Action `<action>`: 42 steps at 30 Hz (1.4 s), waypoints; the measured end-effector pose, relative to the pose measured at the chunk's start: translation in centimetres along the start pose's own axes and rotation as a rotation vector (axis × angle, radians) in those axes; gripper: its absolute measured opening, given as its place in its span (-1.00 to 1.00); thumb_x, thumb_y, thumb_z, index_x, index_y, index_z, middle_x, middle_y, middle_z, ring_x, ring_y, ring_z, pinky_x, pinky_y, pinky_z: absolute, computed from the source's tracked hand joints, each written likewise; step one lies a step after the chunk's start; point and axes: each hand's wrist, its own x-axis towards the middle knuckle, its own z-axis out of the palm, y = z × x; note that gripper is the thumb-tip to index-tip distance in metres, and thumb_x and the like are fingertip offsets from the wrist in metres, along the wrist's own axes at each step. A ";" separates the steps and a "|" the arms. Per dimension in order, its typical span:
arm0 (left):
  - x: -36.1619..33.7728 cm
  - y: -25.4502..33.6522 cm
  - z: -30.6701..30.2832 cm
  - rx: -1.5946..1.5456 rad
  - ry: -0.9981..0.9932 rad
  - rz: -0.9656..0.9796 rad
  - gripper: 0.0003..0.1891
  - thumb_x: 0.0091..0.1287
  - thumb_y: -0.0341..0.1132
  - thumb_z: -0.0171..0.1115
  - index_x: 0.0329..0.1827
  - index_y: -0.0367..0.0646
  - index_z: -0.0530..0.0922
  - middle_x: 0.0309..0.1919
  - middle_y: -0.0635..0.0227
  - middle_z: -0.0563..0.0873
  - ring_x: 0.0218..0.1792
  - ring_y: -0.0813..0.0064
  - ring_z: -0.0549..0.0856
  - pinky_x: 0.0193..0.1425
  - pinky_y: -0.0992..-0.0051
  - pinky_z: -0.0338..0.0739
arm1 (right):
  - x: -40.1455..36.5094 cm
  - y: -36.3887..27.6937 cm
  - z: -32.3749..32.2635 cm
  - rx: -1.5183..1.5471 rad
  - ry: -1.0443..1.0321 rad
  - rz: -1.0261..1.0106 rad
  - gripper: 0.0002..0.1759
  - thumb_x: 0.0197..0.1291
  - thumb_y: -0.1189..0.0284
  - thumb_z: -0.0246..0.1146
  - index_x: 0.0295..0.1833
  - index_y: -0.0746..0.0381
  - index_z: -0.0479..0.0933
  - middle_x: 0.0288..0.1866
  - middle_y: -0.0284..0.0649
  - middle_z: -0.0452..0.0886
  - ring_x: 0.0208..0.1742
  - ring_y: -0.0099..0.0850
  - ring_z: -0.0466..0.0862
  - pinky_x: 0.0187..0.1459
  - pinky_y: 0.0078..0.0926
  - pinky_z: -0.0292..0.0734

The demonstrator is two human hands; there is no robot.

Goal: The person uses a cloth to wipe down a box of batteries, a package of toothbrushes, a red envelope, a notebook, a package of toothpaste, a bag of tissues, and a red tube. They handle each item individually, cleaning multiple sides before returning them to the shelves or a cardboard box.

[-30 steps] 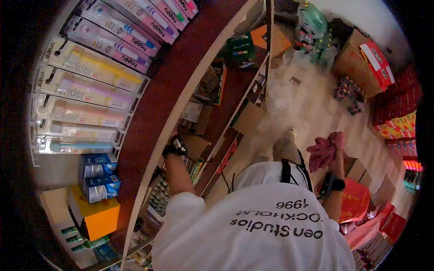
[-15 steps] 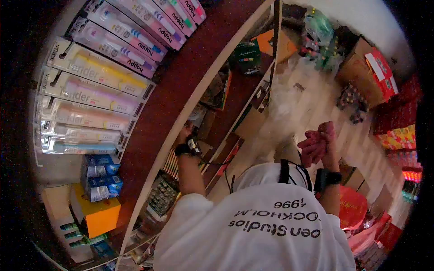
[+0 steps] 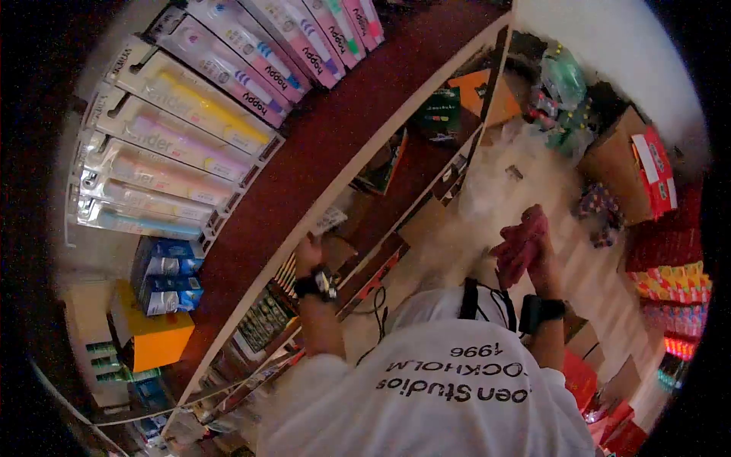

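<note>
One red cloth (image 3: 512,255) bulges from the closed right grip (image 3: 540,248); whether the left grip (image 3: 308,256) is open, I cannot tell.

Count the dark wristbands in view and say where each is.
2: one dark wristband at the wrist of the left hand, another wristband at that of the right hand, which holds reddish fabric. No others show.

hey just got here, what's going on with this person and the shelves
A person in a white printed T-shirt holds a crumpled dusky-red cloth in the right hand. The left hand is at the shelving under the dark red countertop; whether it grips anything is unclear. Packaged toothbrushes are racked by the countertop.
</note>
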 end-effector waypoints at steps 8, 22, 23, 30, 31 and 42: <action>-5.5 21.8 -0.2 -1.246 0.263 -0.638 -0.73 0.10 -0.56 0.04 -0.11 -0.22 0.37 -0.11 0.32 0.45 -0.09 0.44 0.46 -0.04 0.46 0.37 | 1.1 -0.7 8.8 -0.569 -0.209 -0.340 -0.55 0.03 0.45 0.05 0.08 0.26 0.20 -0.07 -0.17 0.40 -0.15 -0.35 0.49 -0.28 -0.56 0.47; -5.8 29.3 3.1 -1.498 -0.177 -0.247 -0.42 -0.07 -0.50 0.16 0.09 -0.16 0.21 0.01 0.32 0.38 0.04 0.41 0.40 0.06 0.43 0.36 | -1.5 6.0 19.2 -1.429 -0.749 -0.900 -0.38 -0.26 0.35 0.24 0.07 -0.08 0.30 0.09 -0.14 0.23 0.02 -0.12 0.26 -0.03 -0.10 0.18; -5.9 28.8 3.3 -1.500 -0.178 -0.245 -0.42 -0.07 -0.50 0.16 0.09 -0.16 0.21 0.01 0.32 0.38 0.04 0.41 0.40 0.06 0.43 0.36 | -1.3 5.8 19.3 -1.432 -0.748 -0.901 -0.38 -0.26 0.35 0.24 0.07 -0.08 0.30 0.09 -0.14 0.23 0.02 -0.12 0.26 -0.03 -0.10 0.18; -5.3 31.5 2.9 -1.474 -0.224 -0.320 -0.26 -0.19 -0.67 0.11 0.16 -0.18 0.11 0.03 0.23 0.36 0.07 0.28 0.37 0.11 0.30 0.32 | 3.5 5.0 18.3 -0.827 -0.164 -0.738 -0.66 0.04 0.37 0.02 -0.03 0.22 0.37 -0.23 -0.12 0.42 -0.19 -0.23 0.38 -0.13 -0.37 0.29; -5.4 31.1 3.0 -1.546 -0.230 -0.270 -0.27 -0.15 -0.70 0.06 0.18 -0.17 0.08 0.05 0.18 0.34 0.09 0.23 0.34 0.13 0.23 0.29 | 4.6 5.7 16.9 -0.775 -0.160 -0.813 -0.65 0.02 0.39 0.03 -0.03 0.22 0.37 -0.24 -0.14 0.42 -0.19 -0.24 0.38 -0.14 -0.39 0.29; -5.0 26.5 5.8 -1.022 -0.086 -0.209 -0.36 -0.13 -0.60 0.09 0.13 -0.24 0.15 -0.06 0.26 0.42 0.00 0.35 0.42 0.06 0.42 0.34 | -2.0 2.7 18.7 -1.383 -0.560 -1.164 -0.51 -0.15 0.37 0.18 0.01 0.11 0.34 -0.03 -0.12 0.33 -0.03 -0.19 0.31 -0.09 -0.25 0.27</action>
